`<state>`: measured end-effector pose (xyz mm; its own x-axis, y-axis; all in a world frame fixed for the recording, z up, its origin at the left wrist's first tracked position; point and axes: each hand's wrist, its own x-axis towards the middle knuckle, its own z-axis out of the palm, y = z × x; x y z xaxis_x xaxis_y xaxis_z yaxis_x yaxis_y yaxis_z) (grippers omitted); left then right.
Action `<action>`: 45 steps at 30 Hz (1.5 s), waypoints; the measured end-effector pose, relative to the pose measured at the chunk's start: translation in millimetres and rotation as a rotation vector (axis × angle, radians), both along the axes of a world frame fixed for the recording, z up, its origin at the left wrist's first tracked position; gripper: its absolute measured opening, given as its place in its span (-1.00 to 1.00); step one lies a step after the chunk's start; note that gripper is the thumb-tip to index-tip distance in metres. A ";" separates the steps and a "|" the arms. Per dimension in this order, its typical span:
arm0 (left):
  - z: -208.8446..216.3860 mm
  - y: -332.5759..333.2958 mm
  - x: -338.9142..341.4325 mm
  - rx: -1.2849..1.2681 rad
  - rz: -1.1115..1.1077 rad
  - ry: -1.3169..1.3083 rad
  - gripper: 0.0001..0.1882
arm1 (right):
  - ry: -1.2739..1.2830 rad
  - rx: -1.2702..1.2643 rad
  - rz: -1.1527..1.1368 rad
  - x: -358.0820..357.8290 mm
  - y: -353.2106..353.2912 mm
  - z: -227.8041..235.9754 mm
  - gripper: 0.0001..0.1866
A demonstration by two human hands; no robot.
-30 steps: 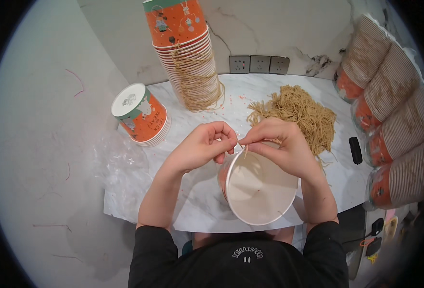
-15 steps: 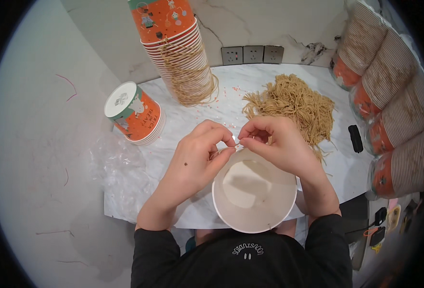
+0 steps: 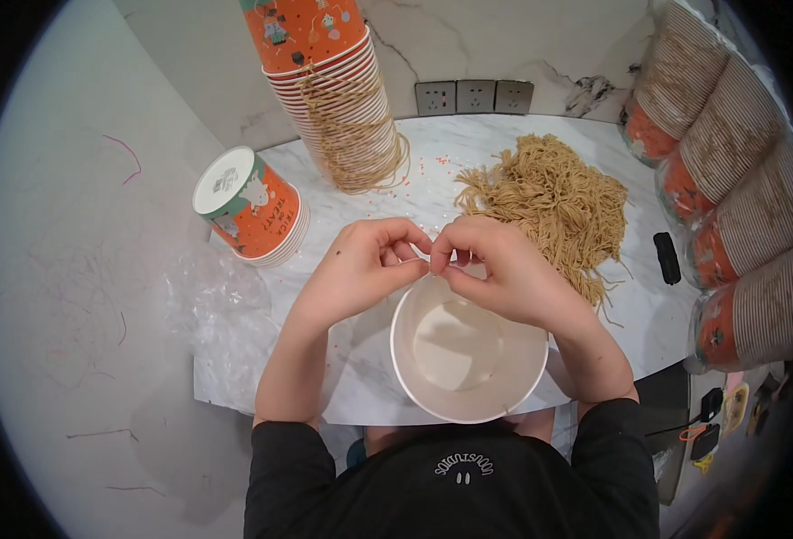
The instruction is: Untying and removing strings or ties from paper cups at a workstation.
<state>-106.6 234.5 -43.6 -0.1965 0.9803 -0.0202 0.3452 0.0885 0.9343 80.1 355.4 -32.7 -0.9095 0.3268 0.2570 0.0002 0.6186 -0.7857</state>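
A white-lined paper bucket [image 3: 458,346] stands in front of me with its mouth toward me. At its far rim my left hand [image 3: 370,265] and my right hand [image 3: 495,269] meet, fingertips almost touching. Both hands are closed in a pinch, thumb against finger; what they hold is too small to make out. A short bit of tan cord [image 3: 508,410] shows at the bucket's near rim. Just beyond my right hand lies a heap of tan cord lengths [image 3: 554,202].
Tall nested orange buckets [image 3: 338,117] draped with tan cords stand at back left. Beside them is a short upturned stack [image 3: 257,211], with crumpled clear plastic [image 3: 221,310] nearer. Wrapped bucket stacks [image 3: 729,148] line the right, near a black object [image 3: 666,259]. Orange bits dot the table.
Both hands have come closer together, the right moving left, and stay pinched at the far rim. The bucket has shifted slightly left and away from me.
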 end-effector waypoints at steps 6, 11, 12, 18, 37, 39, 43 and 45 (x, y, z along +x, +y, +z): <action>-13.7 19.7 -20.6 -0.169 -0.114 -0.267 -0.87 | 0.115 0.191 0.000 -9.9 4.3 -15.9 -0.91; -17.9 23.9 -28.4 -0.239 -0.133 -0.420 -0.88 | 0.043 0.073 -0.014 -11.2 7.7 -15.0 -0.89; -18.2 23.5 -29.6 -0.240 -0.157 -0.441 -0.86 | 0.042 0.073 -0.012 -11.2 7.4 -14.5 -0.89; -12.3 20.6 -35.0 -0.255 -0.175 -0.523 -0.75 | 0.066 -0.001 -0.003 -7.7 3.3 -7.2 -0.89; -8.4 18.9 -30.6 -0.228 -0.232 -0.459 -0.89 | 0.092 0.049 -0.084 -7.7 -3.0 -9.3 -0.87; -12.8 20.5 -31.3 -0.232 -0.206 -0.502 -0.95 | 0.096 0.036 -0.078 -9.1 -2.3 -11.9 -0.86; -21.5 24.2 -26.2 -0.176 -0.144 -0.527 -0.95 | 0.127 0.110 -0.063 -11.7 0.2 -15.5 -0.89; -27.1 24.7 -27.1 -0.135 -0.124 -0.455 -0.93 | 0.112 0.170 -0.056 -13.3 1.4 -15.9 -0.89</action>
